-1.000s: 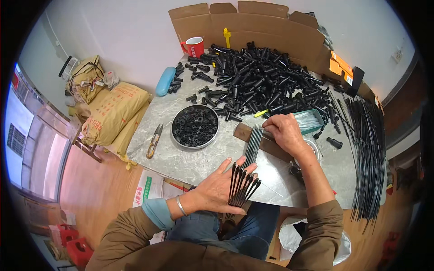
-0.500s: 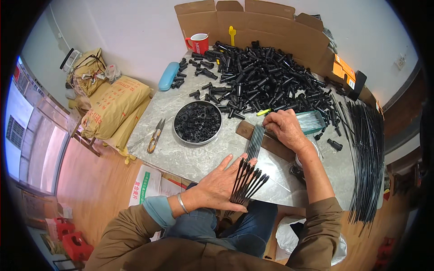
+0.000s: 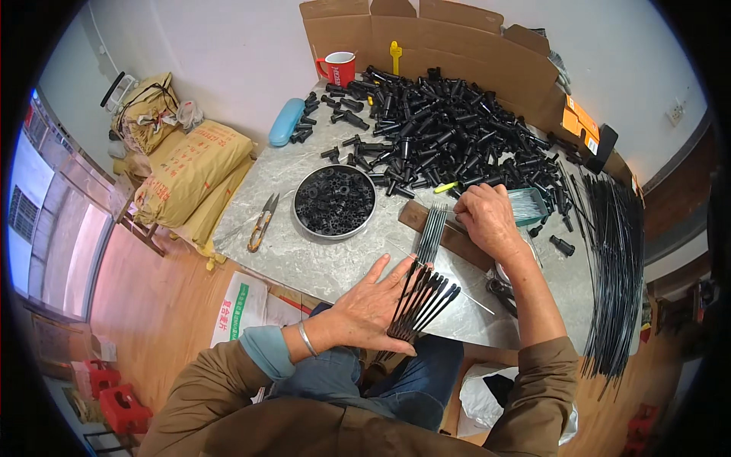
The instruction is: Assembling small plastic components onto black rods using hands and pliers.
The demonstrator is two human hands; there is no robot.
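Observation:
A row of thin grey rods [image 3: 432, 232] with black looped near ends [image 3: 426, 298] lies side by side in front of me, their far tips over a brown wooden block [image 3: 413, 216]. My left hand [image 3: 364, 308] rests beside and against this bundle, fingers stretched and spread. The black ends fan out between its thumb and fingers. At the rods' far tips, my right hand [image 3: 489, 219] is closed in a pinch. A thin line shows between its fingertips and the rods; what it holds is too small to make out. A thin white stick [image 3: 474, 301] lies nearby.
Black plastic tubular parts [image 3: 449, 126] are heaped at the back. A round bowl [image 3: 335, 234] holds small black pieces. Scissors [image 3: 263, 223] lie left of it. A green box of thin pale sticks [image 3: 527, 206] and long black rods [image 3: 615, 266] are at the right.
My right hand has shifted slightly right, its fingertips drawn a little away from the rod tips. The left hand stays nearly in place at the bundle. The thin white stick shows more fully.

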